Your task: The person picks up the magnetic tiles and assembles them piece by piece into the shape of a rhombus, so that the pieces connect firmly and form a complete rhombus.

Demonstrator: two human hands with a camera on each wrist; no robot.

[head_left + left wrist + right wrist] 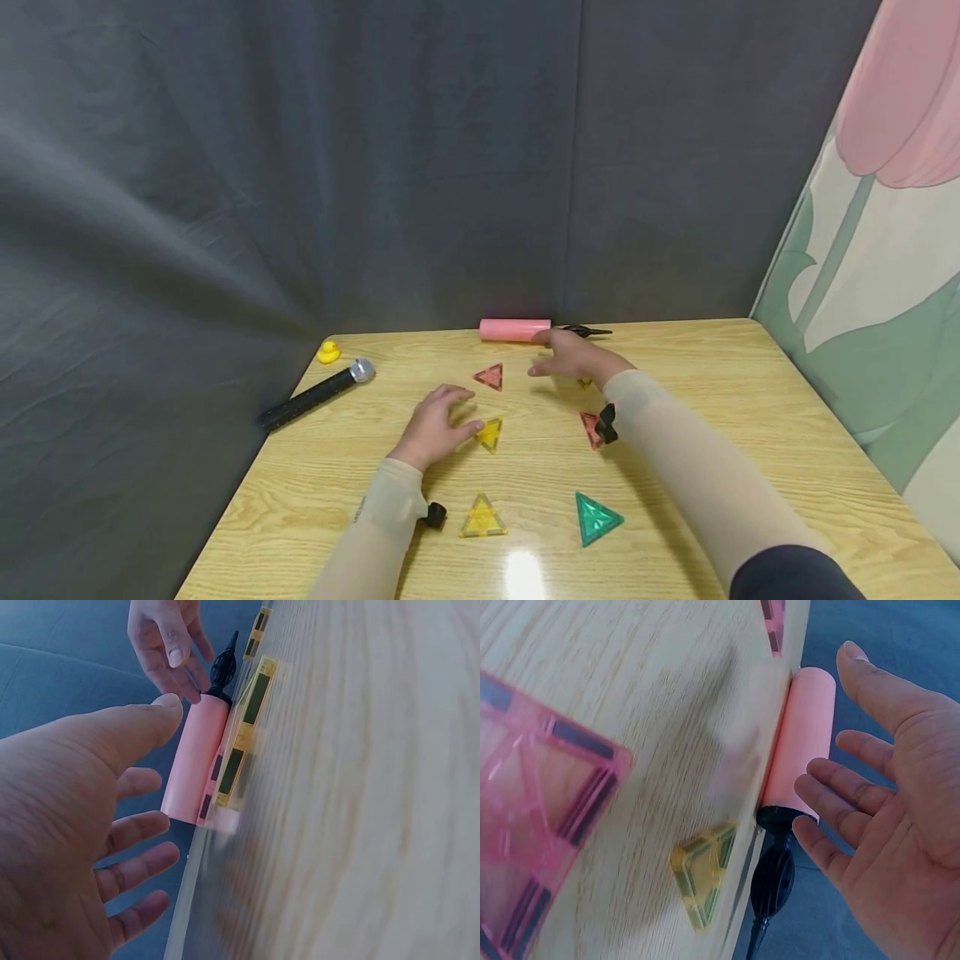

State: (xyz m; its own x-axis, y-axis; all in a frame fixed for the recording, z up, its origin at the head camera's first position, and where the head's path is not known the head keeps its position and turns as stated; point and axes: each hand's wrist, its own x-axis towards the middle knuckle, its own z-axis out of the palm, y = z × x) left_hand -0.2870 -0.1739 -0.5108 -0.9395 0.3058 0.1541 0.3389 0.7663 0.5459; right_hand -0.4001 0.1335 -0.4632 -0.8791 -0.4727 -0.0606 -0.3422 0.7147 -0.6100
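Observation:
My left hand (438,429) hovers over the table with fingers spread and holds nothing. Its thumb is nearest a yellow translucent triangular tile (491,435). Farther forward, my right hand (573,354) reaches toward a pink balloon pump (513,330) with a black tapered nozzle (772,881). In the right wrist view the fingers are loosely extended, with nothing gripped; whether they touch the pump I cannot tell. A red tile (491,377) lies between the hands. Below the right hand, a second yellow tile (584,383) is partly hidden, as is a red tile (590,429) by the wrist.
Close to me lie a yellow tile (482,518) and a green tile (596,519). A black microphone (311,397) and a small yellow rubber duck (328,352) are at the table's left edge. Dark cloth (450,167) hangs behind; a floral panel (885,292) stands right.

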